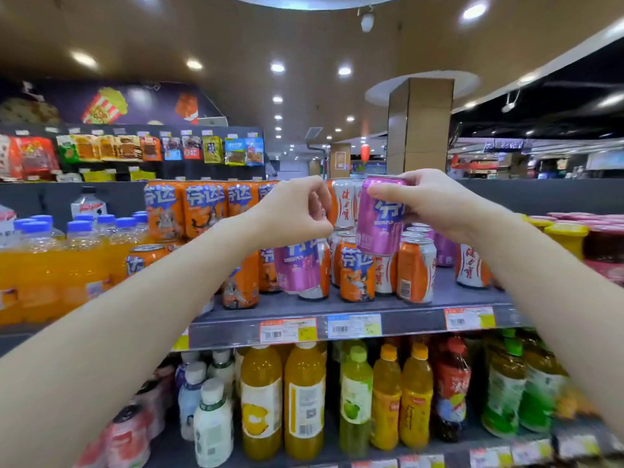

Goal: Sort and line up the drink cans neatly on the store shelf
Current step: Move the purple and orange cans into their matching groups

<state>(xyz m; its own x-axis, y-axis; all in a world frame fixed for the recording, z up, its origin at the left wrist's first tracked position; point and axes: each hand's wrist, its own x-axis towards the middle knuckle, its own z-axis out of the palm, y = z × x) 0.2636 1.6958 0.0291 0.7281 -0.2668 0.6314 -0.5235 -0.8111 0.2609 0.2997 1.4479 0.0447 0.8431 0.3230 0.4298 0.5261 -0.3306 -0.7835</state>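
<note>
Both my hands are raised in front of the grey can shelf (422,297). My right hand (435,204) grips a purple can (380,217) near its top and holds it tilted above the standing cans. My left hand (293,211) is curled over the top of a second purple can (297,268), which hangs below it in front of the row. Orange cans (357,276) and white-and-orange cans (416,275) stand mixed on the shelf. More purple cans (445,251) stand behind them at the right.
Shrink-wrapped orange can packs (202,207) are stacked at the back left, and orange drink bottles (44,265) stand beside them. Yellow-lidded and pink-lidded jars (570,238) fill the right end. Juice bottles (304,400) crowd the lower shelf. Price tags (354,325) line the shelf edge.
</note>
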